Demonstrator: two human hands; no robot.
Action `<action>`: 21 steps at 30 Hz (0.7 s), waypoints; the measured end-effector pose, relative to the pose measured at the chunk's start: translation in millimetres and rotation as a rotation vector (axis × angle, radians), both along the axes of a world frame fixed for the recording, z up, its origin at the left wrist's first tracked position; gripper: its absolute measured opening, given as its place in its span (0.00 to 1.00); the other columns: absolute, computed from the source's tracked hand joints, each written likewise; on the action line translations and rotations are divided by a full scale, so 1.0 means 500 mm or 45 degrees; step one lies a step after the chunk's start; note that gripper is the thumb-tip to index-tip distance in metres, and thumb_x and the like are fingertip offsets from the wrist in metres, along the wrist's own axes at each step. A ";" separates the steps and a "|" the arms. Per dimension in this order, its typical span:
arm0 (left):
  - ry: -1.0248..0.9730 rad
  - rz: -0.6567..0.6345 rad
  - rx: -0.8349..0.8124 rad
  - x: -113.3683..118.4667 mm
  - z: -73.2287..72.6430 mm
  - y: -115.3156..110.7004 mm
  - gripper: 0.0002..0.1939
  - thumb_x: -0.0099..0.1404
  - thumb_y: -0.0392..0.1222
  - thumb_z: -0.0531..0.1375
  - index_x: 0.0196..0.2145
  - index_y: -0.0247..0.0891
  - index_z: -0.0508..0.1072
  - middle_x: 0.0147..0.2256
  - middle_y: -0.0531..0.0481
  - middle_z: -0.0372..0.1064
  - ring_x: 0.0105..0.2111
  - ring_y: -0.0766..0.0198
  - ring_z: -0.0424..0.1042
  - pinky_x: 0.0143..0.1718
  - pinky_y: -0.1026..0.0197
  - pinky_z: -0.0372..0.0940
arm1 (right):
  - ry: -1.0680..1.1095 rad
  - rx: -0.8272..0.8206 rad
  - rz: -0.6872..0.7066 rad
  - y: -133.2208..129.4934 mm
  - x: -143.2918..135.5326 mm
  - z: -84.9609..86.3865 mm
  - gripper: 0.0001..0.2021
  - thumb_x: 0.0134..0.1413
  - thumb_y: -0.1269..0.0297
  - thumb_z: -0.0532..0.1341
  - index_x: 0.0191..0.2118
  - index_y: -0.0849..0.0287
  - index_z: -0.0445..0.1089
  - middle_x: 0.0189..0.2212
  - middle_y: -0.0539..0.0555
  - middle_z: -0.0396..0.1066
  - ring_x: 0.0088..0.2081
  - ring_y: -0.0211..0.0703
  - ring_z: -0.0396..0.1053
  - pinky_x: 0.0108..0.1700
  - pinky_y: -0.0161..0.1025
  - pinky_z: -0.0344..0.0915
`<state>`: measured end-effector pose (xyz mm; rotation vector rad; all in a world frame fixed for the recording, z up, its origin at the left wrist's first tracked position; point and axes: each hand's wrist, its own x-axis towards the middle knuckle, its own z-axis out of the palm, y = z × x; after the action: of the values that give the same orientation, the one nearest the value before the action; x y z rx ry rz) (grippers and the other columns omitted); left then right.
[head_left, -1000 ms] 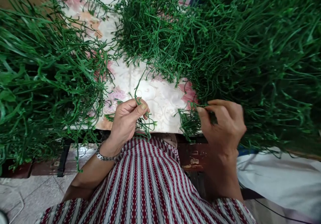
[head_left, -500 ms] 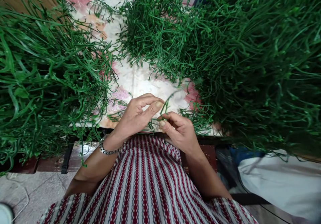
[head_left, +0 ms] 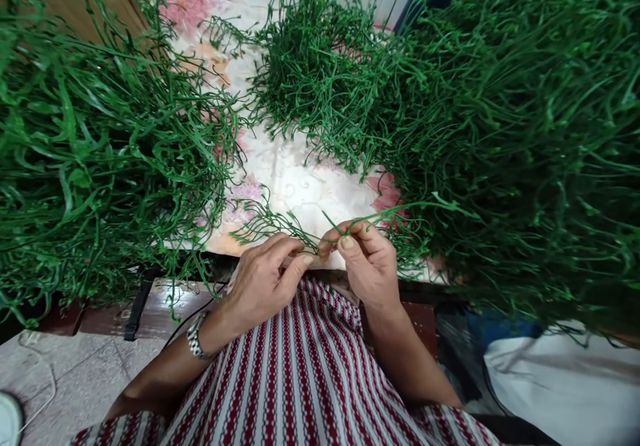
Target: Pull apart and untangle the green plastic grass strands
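My right hand pinches a thin green stem between thumb and fingers. This stem looks like plastic, and its forked pale tip reaches right toward the big heap. My left hand, with a metal-banded watch on the wrist, is low at the table's front edge with its fingers curled and the thumb close to them. Whatever lies between those fingertips is hidden. Just behind both hands, a small loose bunch of similar stems rests on the floral tablecloth.
A large tangled heap of green stems covers the left side. Another heap fills the right, joined to a smaller pile at the back. A wooden panel stands back left; white cloth or sacking lies lower right.
My left hand has dropped down and left, away from the stem. The right hand has shifted slightly right, and the stem in it now points right instead of up.
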<state>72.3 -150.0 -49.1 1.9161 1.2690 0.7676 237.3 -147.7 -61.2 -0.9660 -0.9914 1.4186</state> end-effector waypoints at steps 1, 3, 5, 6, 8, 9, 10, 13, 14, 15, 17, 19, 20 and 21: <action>0.032 0.070 -0.024 0.002 -0.008 0.001 0.07 0.62 0.42 0.55 0.32 0.36 0.69 0.29 0.50 0.67 0.29 0.66 0.65 0.32 0.62 0.59 | 0.046 0.030 0.015 -0.001 -0.003 0.000 0.05 0.54 0.63 0.59 0.34 0.57 0.65 0.28 0.49 0.69 0.29 0.35 0.67 0.35 0.36 0.67; -0.046 0.188 -0.115 0.005 -0.020 0.004 0.10 0.59 0.46 0.57 0.32 0.36 0.68 0.27 0.52 0.65 0.26 0.67 0.63 0.29 0.63 0.58 | 0.121 0.085 0.044 -0.002 -0.008 0.002 0.05 0.54 0.62 0.59 0.33 0.57 0.65 0.29 0.50 0.67 0.31 0.36 0.67 0.37 0.38 0.66; -0.295 0.283 -0.232 0.006 -0.029 0.006 0.12 0.56 0.47 0.60 0.33 0.36 0.67 0.27 0.53 0.64 0.25 0.69 0.63 0.27 0.65 0.58 | 0.201 0.114 0.078 -0.001 -0.014 0.005 0.06 0.53 0.61 0.59 0.31 0.58 0.65 0.27 0.50 0.65 0.32 0.38 0.66 0.38 0.40 0.66; -0.451 0.307 -0.291 0.006 -0.033 0.006 0.13 0.54 0.47 0.62 0.34 0.36 0.67 0.27 0.53 0.64 0.26 0.69 0.63 0.27 0.66 0.59 | 0.241 0.118 0.097 0.000 -0.017 0.007 0.07 0.53 0.60 0.59 0.30 0.58 0.64 0.26 0.50 0.64 0.31 0.38 0.66 0.38 0.41 0.66; -0.741 0.311 -0.387 0.004 -0.042 0.006 0.15 0.52 0.45 0.64 0.36 0.37 0.68 0.30 0.52 0.65 0.28 0.68 0.65 0.29 0.67 0.61 | 0.298 0.111 0.153 0.001 -0.021 0.010 0.08 0.53 0.60 0.58 0.29 0.58 0.63 0.25 0.50 0.62 0.30 0.39 0.65 0.38 0.42 0.67; -0.858 0.300 -0.424 0.003 -0.047 0.007 0.15 0.51 0.44 0.65 0.36 0.37 0.69 0.31 0.51 0.65 0.29 0.68 0.66 0.30 0.67 0.62 | 0.315 0.108 0.186 0.001 -0.022 0.011 0.08 0.53 0.60 0.58 0.28 0.58 0.63 0.25 0.50 0.63 0.30 0.39 0.65 0.37 0.42 0.67; -0.963 0.287 -0.460 0.003 -0.052 0.007 0.15 0.51 0.43 0.65 0.37 0.38 0.70 0.31 0.51 0.66 0.30 0.68 0.66 0.31 0.66 0.63 | 0.328 0.106 0.222 0.001 -0.022 0.011 0.08 0.54 0.60 0.58 0.29 0.58 0.64 0.26 0.51 0.63 0.30 0.39 0.65 0.37 0.42 0.67; -1.224 0.239 -0.568 0.004 -0.061 0.011 0.15 0.48 0.42 0.67 0.34 0.38 0.73 0.32 0.50 0.66 0.30 0.67 0.67 0.30 0.65 0.65 | 0.394 0.096 0.317 -0.003 -0.024 0.007 0.08 0.54 0.61 0.57 0.29 0.60 0.66 0.29 0.53 0.65 0.30 0.38 0.65 0.35 0.41 0.68; -1.295 0.220 -0.597 0.007 -0.062 0.013 0.13 0.47 0.42 0.67 0.32 0.37 0.73 0.32 0.50 0.66 0.29 0.66 0.67 0.28 0.65 0.65 | 0.423 0.088 0.327 -0.005 -0.025 0.004 0.08 0.54 0.61 0.57 0.29 0.60 0.66 0.29 0.53 0.65 0.29 0.38 0.65 0.35 0.41 0.68; -1.351 0.204 -0.614 0.010 -0.061 0.013 0.11 0.47 0.42 0.67 0.29 0.37 0.74 0.32 0.50 0.67 0.29 0.66 0.67 0.27 0.65 0.64 | 0.445 0.076 0.328 -0.007 -0.026 0.002 0.09 0.53 0.60 0.58 0.29 0.60 0.66 0.29 0.53 0.65 0.29 0.38 0.66 0.34 0.40 0.68; -1.408 0.207 -0.581 0.017 -0.058 0.015 0.08 0.48 0.42 0.66 0.24 0.36 0.73 0.30 0.49 0.67 0.28 0.66 0.67 0.26 0.65 0.63 | 0.461 0.035 0.310 -0.010 -0.030 -0.005 0.09 0.53 0.60 0.58 0.28 0.60 0.66 0.26 0.52 0.64 0.28 0.37 0.65 0.33 0.40 0.68; -1.412 0.217 -0.517 0.023 -0.054 0.017 0.07 0.50 0.42 0.65 0.23 0.36 0.73 0.27 0.50 0.67 0.27 0.67 0.66 0.26 0.65 0.61 | 0.454 -0.011 0.300 -0.012 -0.033 -0.009 0.09 0.53 0.59 0.59 0.28 0.60 0.66 0.25 0.51 0.64 0.27 0.37 0.65 0.32 0.40 0.68; -1.404 0.219 -0.486 0.025 -0.052 0.018 0.07 0.51 0.42 0.65 0.24 0.36 0.72 0.26 0.51 0.66 0.26 0.68 0.65 0.26 0.66 0.61 | 0.448 -0.022 0.307 -0.012 -0.033 -0.010 0.09 0.53 0.60 0.59 0.28 0.60 0.66 0.25 0.51 0.64 0.27 0.37 0.65 0.32 0.40 0.68; -1.396 0.227 -0.453 0.026 -0.051 0.019 0.06 0.52 0.41 0.64 0.24 0.36 0.72 0.25 0.52 0.64 0.26 0.69 0.64 0.27 0.66 0.60 | 0.450 -0.017 0.310 -0.012 -0.032 -0.009 0.08 0.53 0.60 0.59 0.29 0.60 0.66 0.25 0.51 0.64 0.27 0.37 0.65 0.32 0.40 0.68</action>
<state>85.1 -140.3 -74.6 0.8285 0.7724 1.3150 221.2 -153.7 -65.7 -0.5870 -0.8538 1.7294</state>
